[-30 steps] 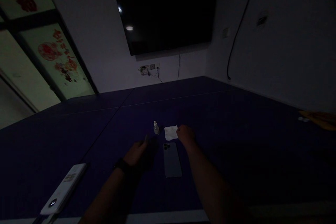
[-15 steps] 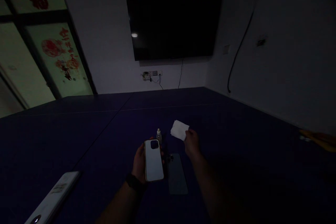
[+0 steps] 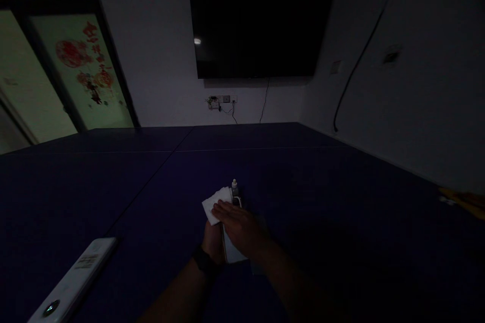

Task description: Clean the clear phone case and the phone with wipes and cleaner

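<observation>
Right hand [image 3: 240, 227], head view: its fingers lie extended and together over a folded white cloth [image 3: 215, 204]; the thumb is hidden, so whether it pinches the cloth cannot be told. Beneath the right palm is a pale phone case [image 3: 233, 251], its lower end showing nearest the wearer. Left hand [image 3: 212, 243], just beside the right: it grips the case along its left side, fingers out of sight behind, with a dark band [image 3: 203, 261] at the wrist. Just beyond the right fingers stands a small white-capped bottle [image 3: 235, 190]; under the right wrist, a dark phone [image 3: 259, 266] is mostly hidden. Well to the left of the left hand lies a long white device [image 3: 74, 280]. The case is judged light, fairly stiff and perhaps slick, best held by its long edges; the cloth seems soft and easily creased, best taken by a corner or pressed flat.
</observation>
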A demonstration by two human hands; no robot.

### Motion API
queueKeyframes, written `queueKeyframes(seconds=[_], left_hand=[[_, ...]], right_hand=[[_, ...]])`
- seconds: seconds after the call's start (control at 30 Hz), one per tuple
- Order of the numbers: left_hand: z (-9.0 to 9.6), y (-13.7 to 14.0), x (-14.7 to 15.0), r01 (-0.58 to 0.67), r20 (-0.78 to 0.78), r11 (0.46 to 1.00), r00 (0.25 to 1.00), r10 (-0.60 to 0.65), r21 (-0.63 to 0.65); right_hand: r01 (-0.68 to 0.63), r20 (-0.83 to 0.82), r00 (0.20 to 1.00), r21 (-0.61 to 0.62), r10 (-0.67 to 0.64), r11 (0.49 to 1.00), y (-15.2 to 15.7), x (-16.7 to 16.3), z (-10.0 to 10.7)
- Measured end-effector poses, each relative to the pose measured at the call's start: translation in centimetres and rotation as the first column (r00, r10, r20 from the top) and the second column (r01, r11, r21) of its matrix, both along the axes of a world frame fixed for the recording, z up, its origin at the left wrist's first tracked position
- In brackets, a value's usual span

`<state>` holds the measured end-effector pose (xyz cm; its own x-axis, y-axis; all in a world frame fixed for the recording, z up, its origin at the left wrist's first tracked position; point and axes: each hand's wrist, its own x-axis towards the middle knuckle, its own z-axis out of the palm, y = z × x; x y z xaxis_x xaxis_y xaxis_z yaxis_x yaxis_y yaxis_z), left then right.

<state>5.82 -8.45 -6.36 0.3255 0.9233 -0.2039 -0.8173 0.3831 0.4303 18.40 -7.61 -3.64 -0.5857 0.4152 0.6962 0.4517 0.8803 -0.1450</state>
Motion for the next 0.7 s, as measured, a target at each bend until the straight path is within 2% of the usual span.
queueKeyframes(seconds=[0.1, 0.27, 0.37, 0.5, 0.6, 0.7], left_hand=[[0.6, 0.0, -0.3, 0.035, -0.025, 0.999, 0.999, -0.034, 0.014], [2.1, -0.4, 0.1, 0.007, -0.053, 0.999, 0.999, -0.004, 0.05], [1.9, -0.4, 0.0, -0.018, -0.035, 0.999, 0.999, 0.02, 0.047], [1.4, -0.4, -0.2, 0.027, -0.055, 0.997, 0.998, -0.024, 0.066], [1.4, -0.5, -0.2, 0.068, -0.084, 0.997, 0.994, -0.065, 0.038], [1.5, -0.5, -0.3, 0.053, -0.111, 0.999, 0.993, -0.051, 0.008]], right_hand=[[-0.007, 0.036, 0.999, 0.013, 0.007, 1.0, 0.5, 0.9, -0.2], [0.136, 0.037, 0.99, 0.036, -0.137, 0.99, 1.1, 1.2, -0.5], [0.115, 0.038, 0.992, 0.065, -0.117, 0.991, 0.8, 0.7, -0.3], [0.028, 0.03, 0.999, 0.07, -0.03, 0.997, 0.4, 1.1, 0.7], [0.085, 0.027, 0.996, 0.057, -0.087, 0.995, 0.2, 1.6, 1.3], [0.158, 0.07, 0.984, 0.066, -0.162, 0.985, -0.1, 1.2, 1.4]])
